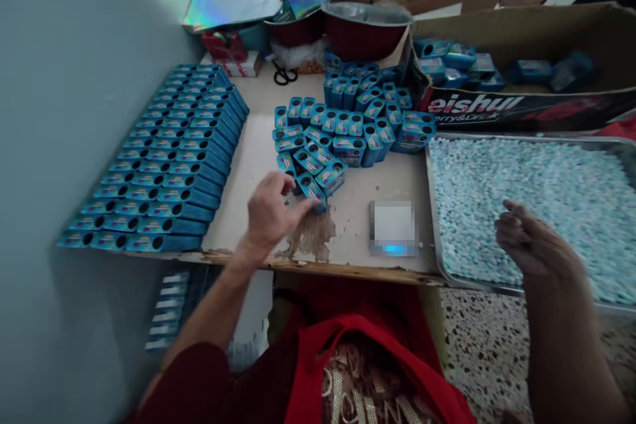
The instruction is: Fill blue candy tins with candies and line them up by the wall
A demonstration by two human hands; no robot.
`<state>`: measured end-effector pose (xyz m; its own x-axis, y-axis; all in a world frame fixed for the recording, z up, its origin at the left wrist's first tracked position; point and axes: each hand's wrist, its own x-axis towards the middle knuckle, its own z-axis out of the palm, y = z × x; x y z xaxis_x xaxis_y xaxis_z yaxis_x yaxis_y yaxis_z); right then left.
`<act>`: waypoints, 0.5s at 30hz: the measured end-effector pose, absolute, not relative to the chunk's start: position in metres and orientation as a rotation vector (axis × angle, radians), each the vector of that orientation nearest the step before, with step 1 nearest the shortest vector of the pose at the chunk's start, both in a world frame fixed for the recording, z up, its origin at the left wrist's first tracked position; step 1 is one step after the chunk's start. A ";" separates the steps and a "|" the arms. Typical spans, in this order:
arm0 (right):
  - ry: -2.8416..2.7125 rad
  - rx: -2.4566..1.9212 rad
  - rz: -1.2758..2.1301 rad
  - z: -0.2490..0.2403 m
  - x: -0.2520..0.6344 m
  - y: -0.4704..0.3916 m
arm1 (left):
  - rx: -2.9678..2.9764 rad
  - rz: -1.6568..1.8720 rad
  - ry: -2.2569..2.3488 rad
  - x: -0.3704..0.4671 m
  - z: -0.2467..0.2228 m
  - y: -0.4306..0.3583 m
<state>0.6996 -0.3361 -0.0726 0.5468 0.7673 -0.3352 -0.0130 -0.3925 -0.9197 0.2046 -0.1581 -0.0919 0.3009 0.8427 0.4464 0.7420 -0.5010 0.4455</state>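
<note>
My left hand (271,209) is at the near end of a loose group of small blue boxes. Its thumb reaches the lower end of one box (311,187), and a gap shows between thumb and curled forefinger. Each box has a dark round hole in its top. Over the metal tray (434,212) of small pale-blue pellets (477,179), my right hand (539,242) is closed with its fingers bunched; whatever is inside it is hidden. Between the hands lies a small scale (394,222) with a lit blue display, partly blurred out.
Packed rows of blue boxes (163,165) stand along the wall at left. Behind are black scissors (285,73), dark red bowls (365,33) and a carton (497,109) holding more boxes. The table's worn front edge (348,268) runs before me. Another person's arm shows at top right.
</note>
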 end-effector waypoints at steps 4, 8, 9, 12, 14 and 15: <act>-0.505 -1.561 1.013 -0.067 0.681 -0.338 | 2.191 1.203 1.728 0.262 -0.150 -0.185; -0.446 -1.399 1.080 -0.070 0.679 -0.344 | 1.959 1.266 1.846 0.254 -0.159 -0.184; -0.400 -1.364 1.099 -0.071 0.682 -0.347 | 1.911 1.267 1.864 0.243 -0.155 -0.188; -0.267 -1.310 1.144 -0.077 0.695 -0.354 | 1.875 1.210 1.712 0.215 -0.140 -0.208; -0.207 -1.300 1.168 -0.078 0.703 -0.354 | 1.912 1.137 1.460 0.219 -0.129 -0.222; -0.185 -1.296 1.189 -0.077 0.705 -0.353 | 1.934 1.093 1.332 0.230 -0.124 -0.227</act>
